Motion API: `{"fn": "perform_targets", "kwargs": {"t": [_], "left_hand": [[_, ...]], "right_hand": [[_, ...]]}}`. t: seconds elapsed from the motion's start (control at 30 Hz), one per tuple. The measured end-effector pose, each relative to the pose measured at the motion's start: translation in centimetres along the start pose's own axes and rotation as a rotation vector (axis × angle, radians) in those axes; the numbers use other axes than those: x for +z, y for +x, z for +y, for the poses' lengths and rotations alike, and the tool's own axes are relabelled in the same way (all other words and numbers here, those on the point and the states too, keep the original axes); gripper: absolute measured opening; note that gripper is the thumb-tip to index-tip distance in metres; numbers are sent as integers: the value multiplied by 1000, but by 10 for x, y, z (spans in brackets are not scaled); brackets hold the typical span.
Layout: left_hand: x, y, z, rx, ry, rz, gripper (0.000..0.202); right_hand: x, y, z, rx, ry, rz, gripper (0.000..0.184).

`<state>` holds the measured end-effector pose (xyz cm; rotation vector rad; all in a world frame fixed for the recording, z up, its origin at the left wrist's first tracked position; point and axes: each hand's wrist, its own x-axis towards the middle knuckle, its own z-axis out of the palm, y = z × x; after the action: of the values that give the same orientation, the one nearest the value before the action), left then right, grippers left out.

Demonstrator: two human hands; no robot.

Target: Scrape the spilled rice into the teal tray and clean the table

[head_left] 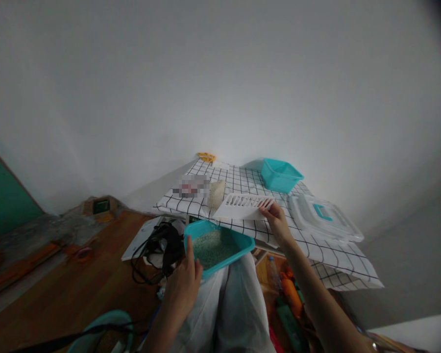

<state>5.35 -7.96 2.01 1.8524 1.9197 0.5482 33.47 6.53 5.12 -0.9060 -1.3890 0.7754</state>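
My left hand is at the near left corner of a turquoise tub, gripping its rim with the index finger stretched along the edge. Pale granules cover the tub's floor. It sits over my lap, just below the table edge. My right hand pinches the right end of a white slotted tray, which is tilted above the table edge behind the tub. Directly left of the slotted tray, a bag of pale granules stands on the table.
A checked cloth covers the table. On it are a second turquoise tub, a clear lid, a yellow item and a blurred-out packet. Black cables lie at left; a bucket stands below.
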Motion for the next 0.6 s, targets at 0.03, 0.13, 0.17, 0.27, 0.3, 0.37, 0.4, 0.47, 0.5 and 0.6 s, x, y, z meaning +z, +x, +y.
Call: {"fn": "perform_targets", "kwargs": {"t": [0.03, 0.13, 0.17, 0.27, 0.3, 0.37, 0.4, 0.47, 0.5, 0.6], "left_hand": [[-1, 0, 0, 2, -1, 0, 64], [-2, 0, 1, 4, 5, -3, 64], [-2, 1, 1, 1, 7, -5, 64], [-2, 1, 2, 4, 10, -7, 64], [-2, 1, 2, 12, 11, -4, 64], [-1, 1, 1, 23, 13, 3, 63], [-1, 1, 1, 22, 17, 7, 63], [0, 1, 0, 17, 21, 11, 63], [0, 1, 0, 17, 23, 11, 63], [1, 1, -1, 12, 39, -7, 64]], "right_hand": [[-1, 0, 1, -2, 3, 8, 19], [-1, 2, 4, -16, 10, 36, 20], [1, 4, 4, -23, 11, 46, 20], [11, 11, 5, -40, 12, 70, 19], [15, 13, 5, -42, 11, 72, 18], [23, 16, 4, -42, 7, 66, 16], [27, 17, 4, -42, 4, 58, 16], [31, 17, 2, -43, -1, 40, 16], [32, 16, 2, -43, -3, 32, 17], [30, 13, 0, -39, -14, 10, 18]]}}
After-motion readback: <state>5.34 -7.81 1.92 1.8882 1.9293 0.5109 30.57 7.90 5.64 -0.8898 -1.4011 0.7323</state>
